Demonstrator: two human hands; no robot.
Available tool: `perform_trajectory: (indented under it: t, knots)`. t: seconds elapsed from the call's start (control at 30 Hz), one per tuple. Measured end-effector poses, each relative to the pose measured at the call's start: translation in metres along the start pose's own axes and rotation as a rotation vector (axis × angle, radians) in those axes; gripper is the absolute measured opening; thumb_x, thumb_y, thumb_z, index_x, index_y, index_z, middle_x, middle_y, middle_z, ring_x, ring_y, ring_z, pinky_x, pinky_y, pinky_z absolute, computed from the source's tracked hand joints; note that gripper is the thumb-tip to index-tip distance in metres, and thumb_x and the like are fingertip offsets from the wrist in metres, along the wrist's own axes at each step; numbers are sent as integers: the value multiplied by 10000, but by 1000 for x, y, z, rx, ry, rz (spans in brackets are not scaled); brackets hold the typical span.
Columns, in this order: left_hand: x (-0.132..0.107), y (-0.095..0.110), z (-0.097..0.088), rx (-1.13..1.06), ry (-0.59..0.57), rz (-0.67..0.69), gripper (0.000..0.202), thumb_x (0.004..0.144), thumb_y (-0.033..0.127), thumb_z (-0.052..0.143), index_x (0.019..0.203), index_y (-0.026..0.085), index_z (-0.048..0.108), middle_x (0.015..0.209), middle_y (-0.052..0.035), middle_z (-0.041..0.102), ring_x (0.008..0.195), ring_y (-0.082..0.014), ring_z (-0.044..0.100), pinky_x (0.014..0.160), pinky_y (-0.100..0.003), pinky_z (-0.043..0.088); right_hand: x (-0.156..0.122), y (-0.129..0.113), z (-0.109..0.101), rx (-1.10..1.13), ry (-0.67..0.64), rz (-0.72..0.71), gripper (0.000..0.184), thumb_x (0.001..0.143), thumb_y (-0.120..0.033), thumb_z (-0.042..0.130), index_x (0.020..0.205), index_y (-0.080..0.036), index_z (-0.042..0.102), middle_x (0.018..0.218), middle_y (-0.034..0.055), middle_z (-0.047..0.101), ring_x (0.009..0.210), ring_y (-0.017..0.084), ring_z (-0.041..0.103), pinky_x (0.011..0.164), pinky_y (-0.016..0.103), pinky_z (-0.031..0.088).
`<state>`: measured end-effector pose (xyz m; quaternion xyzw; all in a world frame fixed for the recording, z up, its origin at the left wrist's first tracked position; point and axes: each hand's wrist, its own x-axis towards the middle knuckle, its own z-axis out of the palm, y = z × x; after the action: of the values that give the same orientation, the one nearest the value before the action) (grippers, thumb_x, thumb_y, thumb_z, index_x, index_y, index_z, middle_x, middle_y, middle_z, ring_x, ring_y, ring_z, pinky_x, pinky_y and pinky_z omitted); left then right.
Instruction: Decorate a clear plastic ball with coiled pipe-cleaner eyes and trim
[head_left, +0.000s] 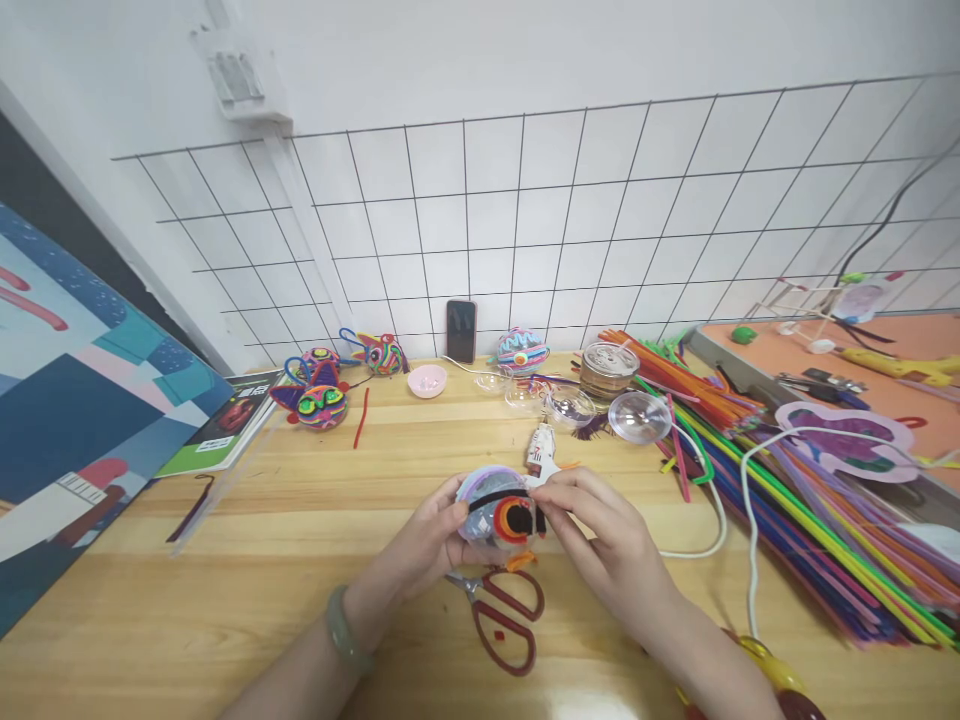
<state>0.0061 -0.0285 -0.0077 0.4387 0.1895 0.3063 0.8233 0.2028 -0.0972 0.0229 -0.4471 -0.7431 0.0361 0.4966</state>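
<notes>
Head cam: L grip (433,535) holds clear ball (480,524) w/ pastel rim (491,474) & red-orange-blk disc (505,522) above desk (300,560), R grip (611,540) pinching blk pc (539,520) at its edge; round tub (607,375) & pink bowl (427,391) behind, contents unclear.

A clear rounded shell (480,524) is being held between the left hand (429,540) and the right hand (606,530); pastel strands (487,477) are edging its top, a black strip (492,498) is crossing its front, and a red-orange-black disc (516,520) is facing outward at right.
</notes>
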Motion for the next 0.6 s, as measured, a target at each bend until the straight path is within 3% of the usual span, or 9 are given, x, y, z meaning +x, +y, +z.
perform_trajectory:
  t: [0.6]
  knots:
    - [0,1,3,20,-20,-1,514,811,434,569,1233,151,495,1198,-176,567,1039,-319,587,844,-494,493,-2,-1,2,57,-15,60,236,878,-100,481,1062,-204,586,883,65,602,820,174,586,687,305,499]
